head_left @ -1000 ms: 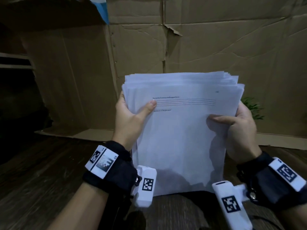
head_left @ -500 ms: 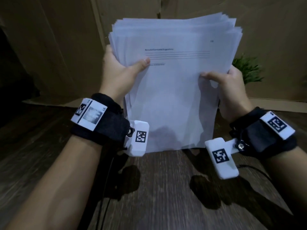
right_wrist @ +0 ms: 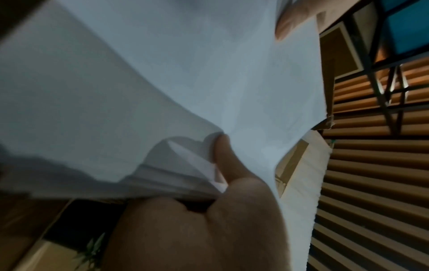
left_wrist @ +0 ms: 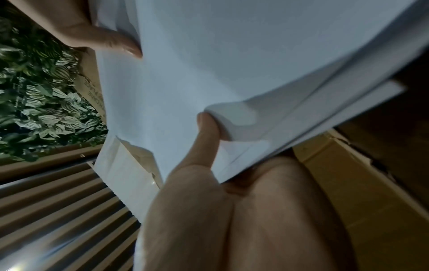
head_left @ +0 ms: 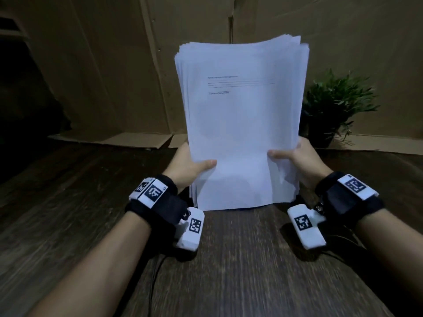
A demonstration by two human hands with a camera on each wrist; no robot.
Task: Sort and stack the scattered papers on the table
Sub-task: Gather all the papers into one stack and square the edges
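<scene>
A thick stack of white papers (head_left: 242, 124) stands upright on its bottom edge on the dark wooden table (head_left: 240, 259). The front sheet carries a few printed lines near its top. My left hand (head_left: 190, 163) grips the stack's lower left side, thumb on the front sheet. On the lower right side my right hand (head_left: 295, 156) grips it the same way. The left wrist view shows the papers (left_wrist: 232, 64) with my thumb pressed on them, and the right wrist view shows the papers (right_wrist: 162, 73) likewise. The fingers behind the stack are hidden.
A small potted green plant (head_left: 332, 106) stands on the table just right of the stack. Brown cardboard panels (head_left: 114, 65) form a wall behind the table, with flaps lying on its far edge. A dark cable (head_left: 155, 275) runs under my left wrist.
Both hands have slid down from the stack's upper sides to its lower sides. The stack now stands with its bottom edge on the table, and the head view has tilted down.
</scene>
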